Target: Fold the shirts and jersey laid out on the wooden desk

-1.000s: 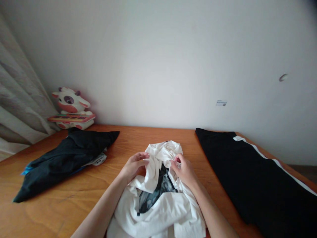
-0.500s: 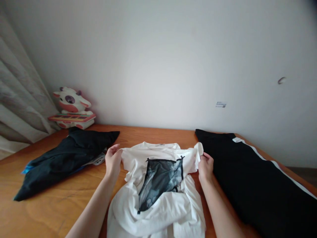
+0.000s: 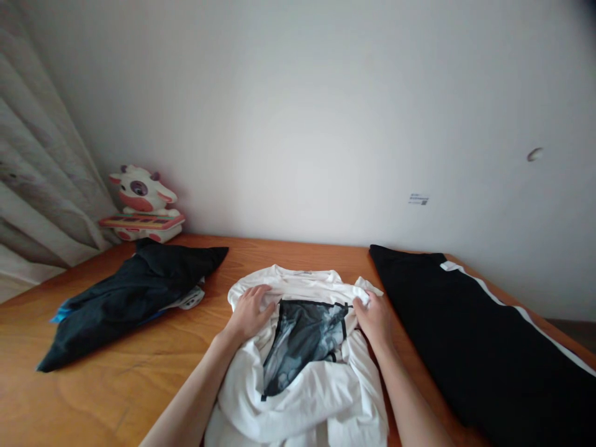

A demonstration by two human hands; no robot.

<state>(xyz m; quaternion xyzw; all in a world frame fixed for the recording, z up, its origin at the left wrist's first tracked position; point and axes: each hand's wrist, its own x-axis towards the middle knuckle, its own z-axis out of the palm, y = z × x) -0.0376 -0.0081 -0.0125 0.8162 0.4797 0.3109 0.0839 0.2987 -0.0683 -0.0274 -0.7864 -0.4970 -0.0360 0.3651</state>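
A white T-shirt [image 3: 305,391] with a dark, black-edged print [image 3: 302,341] lies in front of me, its collar toward the wall and its lower part bunched in folds. At the upper left of the print, my left hand [image 3: 254,310] is closed on the shirt's cloth, fingers bent and partly hidden from view. My right hand [image 3: 375,316] grips the cloth by the print's upper right corner, thumb on top. A bit of the right sleeve [image 3: 370,285] sticks out beyond those fingers.
Left of the shirt lies a dark folded garment [image 3: 135,298] with blue and white parts. A black garment with a white stripe [image 3: 465,329] covers the right side of the wooden surface [image 3: 93,403]. A cow-shaped toy keyboard [image 3: 144,205] stands by the curtain [image 3: 41,174], against the wall [image 3: 298,124].
Both hands have moved inward from the outstretched sleeves to beside the print, bringing the sleeve cloth in. The shirt's top is now narrower. The view has shifted slightly.
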